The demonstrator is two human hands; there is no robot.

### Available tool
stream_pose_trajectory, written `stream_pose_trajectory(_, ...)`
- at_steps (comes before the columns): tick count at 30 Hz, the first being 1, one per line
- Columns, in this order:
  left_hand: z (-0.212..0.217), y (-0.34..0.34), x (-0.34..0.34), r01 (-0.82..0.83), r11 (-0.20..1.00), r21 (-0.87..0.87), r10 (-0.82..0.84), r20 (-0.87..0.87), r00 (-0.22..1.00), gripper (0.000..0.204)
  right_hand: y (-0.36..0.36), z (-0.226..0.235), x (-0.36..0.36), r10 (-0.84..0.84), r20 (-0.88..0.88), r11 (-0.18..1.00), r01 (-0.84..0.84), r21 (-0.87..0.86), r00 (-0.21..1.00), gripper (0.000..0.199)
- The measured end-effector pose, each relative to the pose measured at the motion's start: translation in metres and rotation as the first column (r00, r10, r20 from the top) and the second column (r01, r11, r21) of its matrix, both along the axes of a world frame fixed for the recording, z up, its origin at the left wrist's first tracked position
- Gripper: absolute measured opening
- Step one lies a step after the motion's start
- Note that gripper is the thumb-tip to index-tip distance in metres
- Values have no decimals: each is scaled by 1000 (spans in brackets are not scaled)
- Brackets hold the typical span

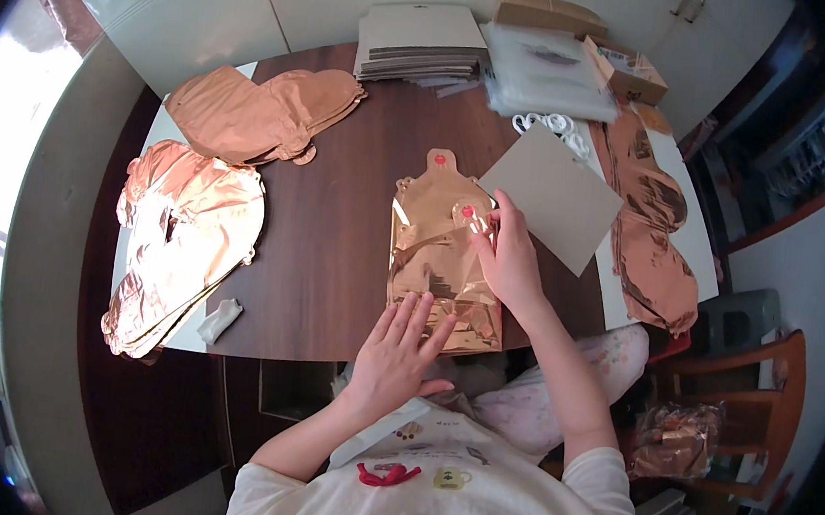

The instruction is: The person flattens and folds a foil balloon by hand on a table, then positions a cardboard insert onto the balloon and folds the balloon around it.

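hands flattening a rose-gold foil balloon

left hand (403,340) lay palm down with fingers spread wide on the near end of the deflated foil balloon (442,260), gripping nothing, seemingly pinning the slippery sheet flat against the dark wooden table (325,250). right hand (503,251) rested farther up the same balloon, its fingers curled and pinched at a small red-dotted tab, forearm angled in from the lower right. the balloon sat at the table's middle near edge, close to the body for reach. a grey card sheet (554,206) lay just beside the right hand, and stacks of folded foil balloons (248,116) waited well apart at the left.
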State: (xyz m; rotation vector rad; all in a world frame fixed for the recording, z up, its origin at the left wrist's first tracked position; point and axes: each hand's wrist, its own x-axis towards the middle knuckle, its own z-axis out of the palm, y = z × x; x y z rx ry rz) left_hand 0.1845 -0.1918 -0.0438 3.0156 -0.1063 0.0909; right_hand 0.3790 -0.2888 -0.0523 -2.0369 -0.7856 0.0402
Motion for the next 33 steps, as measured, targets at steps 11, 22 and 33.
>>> stream_pose_trajectory(11, 0, 1, 0, 13, 1000, 3, -13, 0, 1000, 92, -5, -7, 5, 77, 211, 990, -49, -135, 975, 40)
stream_pose_trajectory(22, 0, 1, 1, 18, 1000, 10, -18, 18, 1000, 91, -14, 7, 9, 148, -66, 987, -151, -49, 987, 58)
stream_pose_trajectory(33, 2, 0, 1, 14, 1000, 6, -14, -5, 1000, 93, -11, -9, 10, 70, -216, 995, -53, 86, 974, 48)
